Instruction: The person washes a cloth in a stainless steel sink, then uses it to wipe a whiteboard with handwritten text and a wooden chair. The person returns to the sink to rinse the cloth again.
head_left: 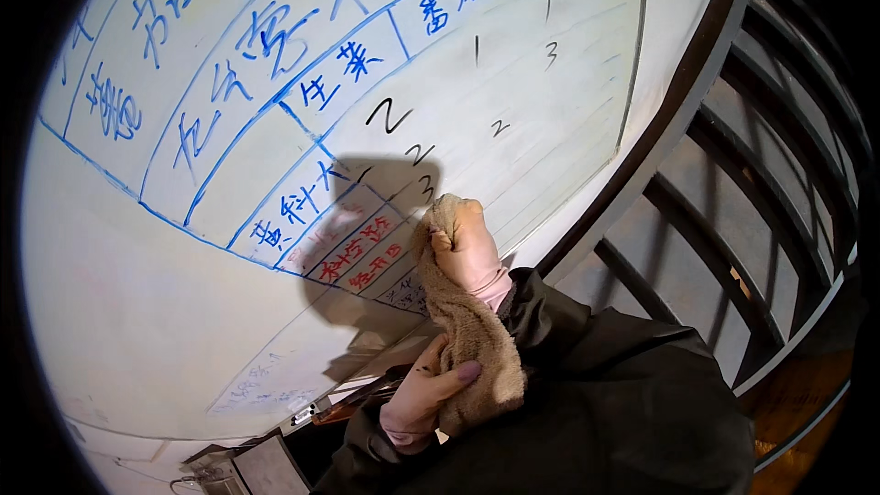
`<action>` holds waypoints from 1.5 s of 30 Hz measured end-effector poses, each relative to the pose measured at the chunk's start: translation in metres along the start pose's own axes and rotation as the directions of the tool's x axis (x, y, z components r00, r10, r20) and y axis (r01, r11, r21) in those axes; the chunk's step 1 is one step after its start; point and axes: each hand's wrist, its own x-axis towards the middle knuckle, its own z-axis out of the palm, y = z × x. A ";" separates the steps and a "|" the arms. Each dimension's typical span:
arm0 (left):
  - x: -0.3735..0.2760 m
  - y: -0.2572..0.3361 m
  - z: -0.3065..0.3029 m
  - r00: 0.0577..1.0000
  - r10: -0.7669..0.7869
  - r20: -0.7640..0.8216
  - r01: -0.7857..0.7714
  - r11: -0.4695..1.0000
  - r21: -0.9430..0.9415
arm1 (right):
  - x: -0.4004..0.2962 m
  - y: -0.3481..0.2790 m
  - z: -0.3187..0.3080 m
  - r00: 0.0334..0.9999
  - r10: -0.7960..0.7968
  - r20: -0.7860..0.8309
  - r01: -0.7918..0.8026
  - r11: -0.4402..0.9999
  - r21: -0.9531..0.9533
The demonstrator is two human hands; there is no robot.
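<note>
A whiteboard [130, 289] fills most of the view before me, bearing a blue-lined table with blue, red and black handwriting. My right hand [467, 247] grips the upper end of a brown terry cloth [485, 357], close to the black marks on the board. Lower down, my left hand [423, 388] holds the cloth's other end, its thumb lying over the fabric. Between the two hands the cloth hangs in loose, twisted folds. Whether it touches the board's surface cannot be told. The shadow of my head and hands falls across the red writing.
Dark slats of a rack or railing [715, 265] run along the right, beyond the board's edge. A small black-and-white item [303, 415] sits near the board's lower edge. At the bottom left stands a grey box-like object [271, 471]. Brown flooring [801, 388] shows at the lower right.
</note>
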 end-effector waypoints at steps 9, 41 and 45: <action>0.038 0.001 0.038 0.997 0.034 0.073 -0.029 0.997 -0.065 | 0.038 0.049 -0.071 0.812 0.337 -0.477 -0.179 0.921 0.346; -0.002 0.008 0.062 0.973 0.206 0.105 -0.206 0.979 -0.006 | 0.037 -0.014 -0.040 0.932 0.166 -0.322 -0.079 0.961 0.266; -0.024 0.012 0.047 0.963 0.252 0.101 -0.242 0.966 -0.095 | 0.016 -0.050 -0.017 0.966 0.054 -0.252 -0.038 0.997 0.067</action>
